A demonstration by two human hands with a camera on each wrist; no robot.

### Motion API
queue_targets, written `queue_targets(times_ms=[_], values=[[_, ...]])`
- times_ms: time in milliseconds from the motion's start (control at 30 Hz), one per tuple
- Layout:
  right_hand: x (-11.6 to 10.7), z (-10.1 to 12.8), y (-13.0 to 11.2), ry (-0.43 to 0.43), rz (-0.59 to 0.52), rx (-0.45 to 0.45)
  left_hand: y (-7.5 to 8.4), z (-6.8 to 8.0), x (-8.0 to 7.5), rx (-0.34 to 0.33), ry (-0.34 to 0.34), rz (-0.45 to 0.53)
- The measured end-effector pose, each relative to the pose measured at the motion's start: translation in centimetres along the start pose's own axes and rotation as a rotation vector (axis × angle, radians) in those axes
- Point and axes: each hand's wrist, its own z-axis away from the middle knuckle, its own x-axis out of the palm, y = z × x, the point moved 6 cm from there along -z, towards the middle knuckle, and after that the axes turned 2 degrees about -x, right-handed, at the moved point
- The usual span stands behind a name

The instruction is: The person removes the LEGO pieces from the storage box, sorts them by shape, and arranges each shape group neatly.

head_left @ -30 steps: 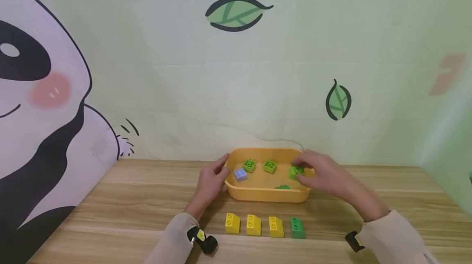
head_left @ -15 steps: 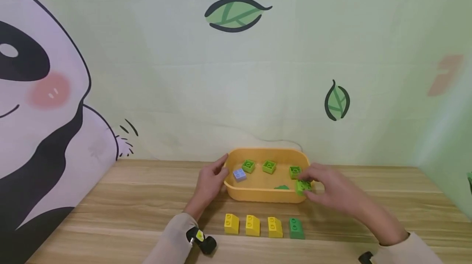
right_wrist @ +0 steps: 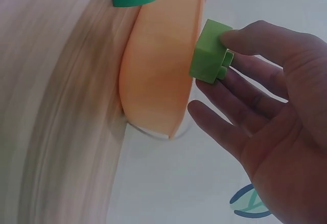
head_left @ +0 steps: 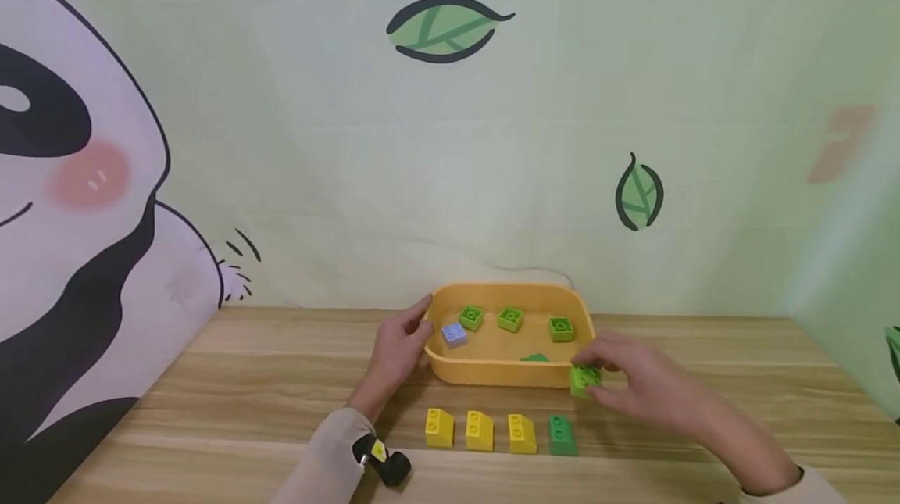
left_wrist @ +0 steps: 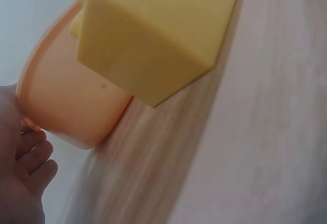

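Note:
My right hand [head_left: 636, 387] pinches a light green brick [head_left: 583, 379] [right_wrist: 209, 52] just outside the front right corner of the yellow tray [head_left: 506, 373], above the table. My left hand [head_left: 401, 348] rests against the tray's left end, fingers on its wall [left_wrist: 61, 111]. Inside the tray lie three light green bricks [head_left: 471, 317] [head_left: 510, 319] [head_left: 561, 328], a lilac brick [head_left: 454, 334] and a dark green piece [head_left: 534, 358]. In front of the tray stand three yellow sloped bricks [head_left: 439, 427] [head_left: 480, 430] [head_left: 523, 434] and a dark green one [head_left: 562, 435] in a row.
The wooden table [head_left: 211, 394] meets a pale green wall with leaf prints [head_left: 638, 193] and a panda picture [head_left: 77, 199] on the left. A wrist camera strap [head_left: 380, 457] sits on my left sleeve.
My right hand lifted a light green brick out of the tray's right end and moved it toward me, over the front rim. The left hand stayed on the tray.

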Motion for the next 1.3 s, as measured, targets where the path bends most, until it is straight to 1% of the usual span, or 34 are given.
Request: queue_targets(times_ms=[67,200,267,467,767,967,1167,1300], values=[[0.2,0.2,0.2,-0.024,-0.01,0.035,0.0,-0.1,0.0,-0.001,0.0,0.001],[0.6,0.8,0.6,-0.077,-0.046,0.079,0.0,-0.1,0.0,0.001,0.002,0.002],[0.8,1.0,0.8,-0.097,-0.071,0.095,0.0,-0.2,0.0,-0.001,0.004,0.005],[1.3,1.5,1.4,-0.134,-0.076,0.122,0.0,-0.2,0.1,-0.004,0.001,0.003],[2.1,1.9,1.5,-0.156,-0.075,0.062,0.0,0.0,0.0,-0.019,0.004,0.004],[2.2,2.1,1.7,-0.182,-0.09,0.075,0.1,0.0,0.0,-0.015,0.0,-0.012],[2.3,2.4,1.3,-0.191,-0.084,0.044,0.1,0.0,0.0,-0.009,0.006,-0.004],[2.3,2.5,1.0,-0.202,-0.091,0.049,0.1,0.0,0.0,-0.015,0.002,-0.002]])
